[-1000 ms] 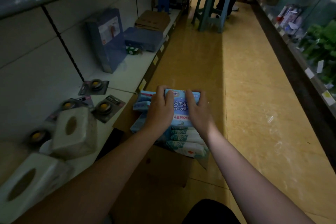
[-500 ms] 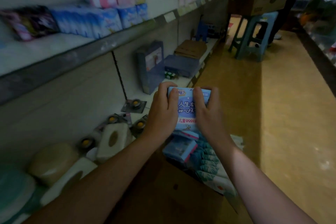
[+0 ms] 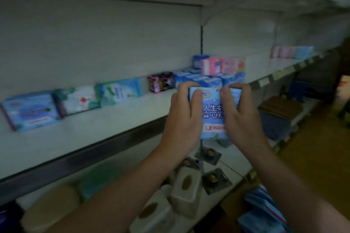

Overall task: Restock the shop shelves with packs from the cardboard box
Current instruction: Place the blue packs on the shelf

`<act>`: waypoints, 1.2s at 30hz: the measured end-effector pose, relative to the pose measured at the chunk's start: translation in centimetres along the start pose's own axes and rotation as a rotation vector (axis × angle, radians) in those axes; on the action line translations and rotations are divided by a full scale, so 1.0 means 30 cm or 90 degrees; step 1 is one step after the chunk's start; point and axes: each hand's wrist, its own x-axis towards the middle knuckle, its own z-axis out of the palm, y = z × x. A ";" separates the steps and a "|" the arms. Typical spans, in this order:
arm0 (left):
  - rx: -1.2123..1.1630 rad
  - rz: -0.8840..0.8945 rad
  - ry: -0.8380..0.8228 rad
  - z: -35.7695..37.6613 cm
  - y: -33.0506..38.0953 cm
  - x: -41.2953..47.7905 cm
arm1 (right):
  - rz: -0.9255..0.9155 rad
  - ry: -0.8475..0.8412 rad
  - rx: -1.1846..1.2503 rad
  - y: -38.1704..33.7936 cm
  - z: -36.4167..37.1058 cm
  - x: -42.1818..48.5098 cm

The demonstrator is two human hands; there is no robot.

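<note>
Left hand and right hand fingers are gripping one pack; the shelf beyond them is sitting half-filled, spare packs waiting below.

light-blue pack printed 人生在, red 999 lower down, other characters blurred

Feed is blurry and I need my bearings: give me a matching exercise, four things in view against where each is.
Things: 1 light blue pack; 2 black-and-pink pack; 3 pink packs; 4 tissue box.
Places: A lower shelf; B atop blue packs; C gripped by left hand and right hand; D middle shelf, left of blue packs.
Pairs: 1-C; 2-D; 3-B; 4-A.
</note>
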 end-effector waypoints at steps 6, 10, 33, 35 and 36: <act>0.085 0.017 0.084 -0.280 0.040 0.061 | -0.063 -0.084 0.067 -0.194 0.209 0.053; 0.157 -0.003 0.137 -0.453 0.047 0.088 | -0.084 -0.177 0.112 -0.317 0.335 0.057; 0.265 -0.298 0.189 -1.145 -0.262 0.021 | -0.138 -0.687 0.044 -0.481 1.049 -0.025; 0.240 -0.316 0.210 -1.158 -0.281 0.027 | -0.135 -0.680 0.028 -0.483 1.075 -0.030; 0.220 -0.329 0.227 -1.161 -0.289 0.028 | -0.132 -0.675 0.023 -0.482 1.087 -0.034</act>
